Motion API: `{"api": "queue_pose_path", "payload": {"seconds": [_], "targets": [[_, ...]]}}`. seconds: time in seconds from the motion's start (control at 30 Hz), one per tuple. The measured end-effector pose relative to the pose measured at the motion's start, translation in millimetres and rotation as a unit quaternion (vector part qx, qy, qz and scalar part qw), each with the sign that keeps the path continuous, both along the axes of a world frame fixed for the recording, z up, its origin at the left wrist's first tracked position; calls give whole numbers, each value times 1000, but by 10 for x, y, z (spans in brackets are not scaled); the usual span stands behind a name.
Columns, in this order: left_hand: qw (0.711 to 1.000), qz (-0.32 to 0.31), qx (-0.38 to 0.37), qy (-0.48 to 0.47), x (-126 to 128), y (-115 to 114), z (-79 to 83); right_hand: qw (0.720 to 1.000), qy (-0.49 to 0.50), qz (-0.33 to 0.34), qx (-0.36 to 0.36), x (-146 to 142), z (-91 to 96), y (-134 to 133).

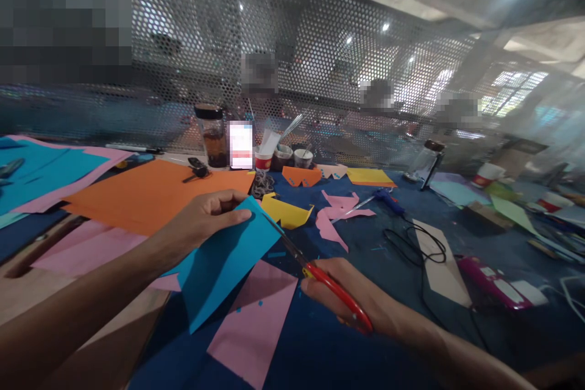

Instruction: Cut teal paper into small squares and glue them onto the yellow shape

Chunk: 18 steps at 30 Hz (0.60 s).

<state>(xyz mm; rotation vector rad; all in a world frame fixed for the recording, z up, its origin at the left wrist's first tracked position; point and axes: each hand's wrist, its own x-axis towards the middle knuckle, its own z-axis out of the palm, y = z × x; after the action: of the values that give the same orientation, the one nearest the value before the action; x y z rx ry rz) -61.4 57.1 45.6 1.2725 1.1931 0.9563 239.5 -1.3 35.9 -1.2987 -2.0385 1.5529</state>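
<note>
My left hand [205,216] pinches the upper corner of a folded blue paper sheet [223,262] and holds it up over the table. My right hand [347,298] is closed round the red handles of a pair of scissors [320,274]. The scissor blades point up and left and meet the right edge of the blue paper near its top. Beneath the paper lies a pink triangular piece [256,323] on the dark blue table cover [379,237].
A large orange sheet [150,195], pink sheets [86,250] and blue sheets [41,170] cover the left. Yellow [286,210] and pink cut-outs [338,216], cups [264,160], a jar [213,136], a black cable [415,244] and a glue gun [491,280] lie around. A perforated metal screen [320,61] stands behind.
</note>
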Motion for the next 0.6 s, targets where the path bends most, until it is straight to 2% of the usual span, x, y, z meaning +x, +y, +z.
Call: {"api": "queue_pose_path", "payload": {"seconds": [0.1, 0.23, 0.4, 0.6], "targets": [[1000, 16, 4, 9, -1, 12, -14, 1000, 13, 9, -21, -21, 28, -3], [999, 28, 0, 18, 31, -43, 46, 999, -10, -3, -33, -66, 63, 5], [1000, 22, -5, 10, 38, -81, 84, 999, -35, 5, -38, -112, 99, 22], [1000, 1, -1, 26, 39, -72, 77, 999, -20, -1, -28, -133, 107, 2]]}}
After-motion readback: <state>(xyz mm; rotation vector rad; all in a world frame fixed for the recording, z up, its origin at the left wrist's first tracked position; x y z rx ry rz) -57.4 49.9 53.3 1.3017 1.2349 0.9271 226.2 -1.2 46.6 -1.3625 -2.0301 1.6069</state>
